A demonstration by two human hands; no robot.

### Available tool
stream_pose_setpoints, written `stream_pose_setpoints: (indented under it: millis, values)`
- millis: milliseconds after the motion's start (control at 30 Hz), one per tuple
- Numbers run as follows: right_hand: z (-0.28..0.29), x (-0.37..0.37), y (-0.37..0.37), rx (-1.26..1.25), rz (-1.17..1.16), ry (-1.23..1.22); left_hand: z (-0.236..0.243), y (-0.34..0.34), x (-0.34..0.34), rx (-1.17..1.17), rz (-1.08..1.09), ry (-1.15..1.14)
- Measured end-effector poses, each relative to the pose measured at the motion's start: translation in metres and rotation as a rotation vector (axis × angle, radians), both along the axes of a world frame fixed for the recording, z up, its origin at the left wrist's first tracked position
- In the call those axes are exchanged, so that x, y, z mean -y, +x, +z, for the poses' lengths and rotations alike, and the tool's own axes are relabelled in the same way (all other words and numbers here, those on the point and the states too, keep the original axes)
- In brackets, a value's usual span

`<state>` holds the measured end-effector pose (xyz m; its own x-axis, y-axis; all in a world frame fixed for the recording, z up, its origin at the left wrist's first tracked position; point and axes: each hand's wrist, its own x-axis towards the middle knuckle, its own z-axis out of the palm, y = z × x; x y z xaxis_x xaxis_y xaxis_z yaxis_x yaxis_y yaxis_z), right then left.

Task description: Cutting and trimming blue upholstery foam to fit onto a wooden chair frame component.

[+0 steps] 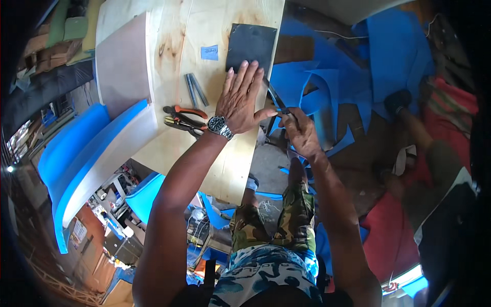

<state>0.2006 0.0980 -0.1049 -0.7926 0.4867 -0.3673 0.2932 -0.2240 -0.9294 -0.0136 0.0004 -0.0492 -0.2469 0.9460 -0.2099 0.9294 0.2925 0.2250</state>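
Left hand (240,97) lies flat, fingers straight and slightly spread, fingertips on the near edge of a black sheet (251,43) on the table (230,174); the right hand (302,133), curled, pinches a narrow dark tool (274,94), kind unclear, beside the table's right edge

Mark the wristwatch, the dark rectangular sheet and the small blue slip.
Wristwatch (217,124): head view, on its dial.
Dark rectangular sheet (252,45): head view, on its uncovered face.
Small blue slip (209,53): head view, mid-surface.
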Motion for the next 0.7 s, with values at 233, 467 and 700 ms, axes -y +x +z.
stream_pose_setpoints:
  millis: [233,467,700]
  values:
    - [0.007,0.002,-0.007,0.052,0.022,0.049,-0.018,0.005,-0.004,-0.054,0.042,-0.017]
    - [0.036,-0.001,-0.009,0.170,0.174,0.171,-0.011,0.014,-0.008,-0.107,0.065,-0.097]
    - [0.036,0.000,-0.013,0.066,0.095,0.376,-0.006,0.022,-0.012,0.014,0.218,0.005]
